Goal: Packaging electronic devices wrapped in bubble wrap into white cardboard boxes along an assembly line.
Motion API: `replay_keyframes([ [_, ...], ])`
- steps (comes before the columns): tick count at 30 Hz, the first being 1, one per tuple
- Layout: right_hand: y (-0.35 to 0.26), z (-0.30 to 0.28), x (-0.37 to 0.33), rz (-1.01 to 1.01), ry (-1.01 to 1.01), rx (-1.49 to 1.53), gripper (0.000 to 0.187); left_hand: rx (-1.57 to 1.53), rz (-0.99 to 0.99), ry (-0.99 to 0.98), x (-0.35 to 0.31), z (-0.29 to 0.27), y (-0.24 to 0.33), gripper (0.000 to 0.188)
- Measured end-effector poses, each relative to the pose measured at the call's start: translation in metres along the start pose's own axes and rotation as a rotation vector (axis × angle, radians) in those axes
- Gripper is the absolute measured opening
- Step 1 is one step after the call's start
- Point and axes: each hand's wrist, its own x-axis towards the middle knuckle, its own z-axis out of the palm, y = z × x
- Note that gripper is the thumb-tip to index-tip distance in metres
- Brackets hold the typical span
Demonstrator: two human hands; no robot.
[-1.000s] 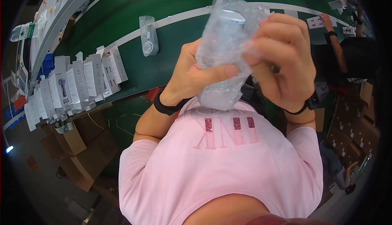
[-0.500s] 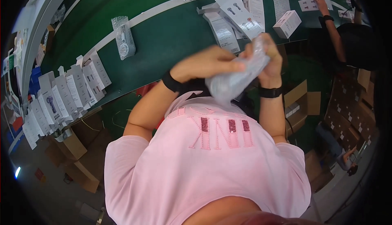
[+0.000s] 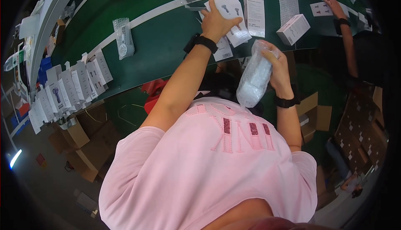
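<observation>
With the right hand, clamping the upper end of one bubble-wrapped package, with thumb and fingers drawn together on the clear wrap; tilting it down and to the left of that hand, in front of the pink shirt. With the left hand, reaching over the green table and touching one printed white box, with thumb and index finger spread wide across its face; can't tell a firm grip from mere contact there.

Can count one lower white box just below the left hand, partly covered, and one open-flapped white box to its right. Can count one closed white box and one bubble-wrap sheet above the right hand, then one co-worker's hand farther right, touching one white printed piece. Well left of the left hand, can count one second wrapped package; farther left, can see an overlapping row of white boxes, too crowded to count surely. Below and right of the right hand, can count one open brown carton.
</observation>
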Motion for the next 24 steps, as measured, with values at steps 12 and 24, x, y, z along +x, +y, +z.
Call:
replay_keyframes([
  [12,0.002,-0.006,0.006,0.083,-0.372,0.560,0.091,-1.307,-0.262,-0.334,-0.058,-0.135,-0.074,0.059],
  [24,0.030,0.000,0.049,0.334,-0.445,0.617,0.058,0.925,0.146,-0.358,0.002,-0.146,-0.104,0.069],
])
